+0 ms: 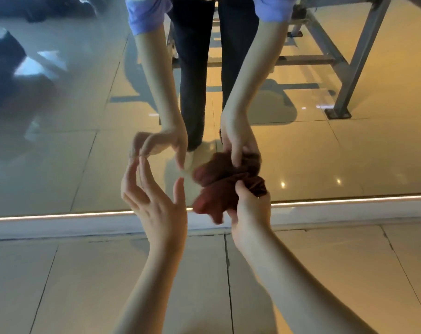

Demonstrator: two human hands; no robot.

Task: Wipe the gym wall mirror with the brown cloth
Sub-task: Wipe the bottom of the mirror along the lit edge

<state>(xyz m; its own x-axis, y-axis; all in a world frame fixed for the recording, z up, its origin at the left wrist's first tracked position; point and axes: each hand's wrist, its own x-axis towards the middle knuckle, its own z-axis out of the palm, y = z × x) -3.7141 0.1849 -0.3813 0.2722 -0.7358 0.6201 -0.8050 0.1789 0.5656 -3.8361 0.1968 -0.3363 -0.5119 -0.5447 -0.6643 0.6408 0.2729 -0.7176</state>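
Observation:
The wall mirror [60,141] fills the upper part of the view, down to a bright strip at its bottom edge. My right hand [250,208] grips the bunched brown cloth [214,196] and holds it against the glass low down, just above that edge. My left hand [154,201] is held up beside it, fingers spread and relaxed, their tips touching the mirror and nothing in the palm. Both hands, the cloth, my sleeves and my legs appear reflected in the glass.
A white baseboard [60,225] runs under the mirror, with pale floor tiles [108,285] below. The mirror reflects a grey metal equipment frame [349,68] at the upper right and dark shapes at the upper left.

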